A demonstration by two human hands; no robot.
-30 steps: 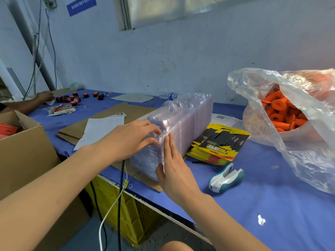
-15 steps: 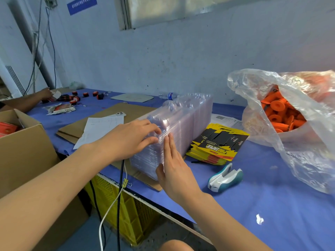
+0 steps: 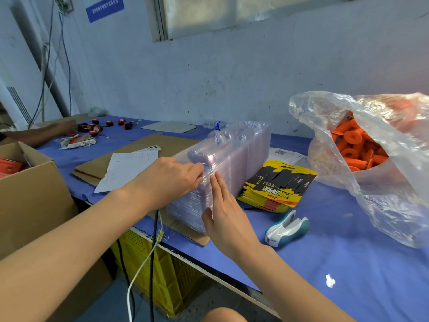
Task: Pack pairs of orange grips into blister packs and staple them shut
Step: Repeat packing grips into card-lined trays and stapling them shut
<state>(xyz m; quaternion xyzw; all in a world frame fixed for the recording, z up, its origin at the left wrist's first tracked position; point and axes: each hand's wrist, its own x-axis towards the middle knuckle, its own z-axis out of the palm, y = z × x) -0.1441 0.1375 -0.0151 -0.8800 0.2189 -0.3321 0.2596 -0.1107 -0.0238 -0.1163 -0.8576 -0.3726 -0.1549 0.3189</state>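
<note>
Head: left hand [image 3: 171,180], right hand [image 3: 228,219], one blister stack [image 3: 243,154].

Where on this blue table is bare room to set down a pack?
Widest bare patch: blue cloth in front of the stapler and the bag of orange grips, holding only a white scrap. Crowded: the stack of blister packs, with left hand and right hand on it, and the yellow cards beside.
</note>
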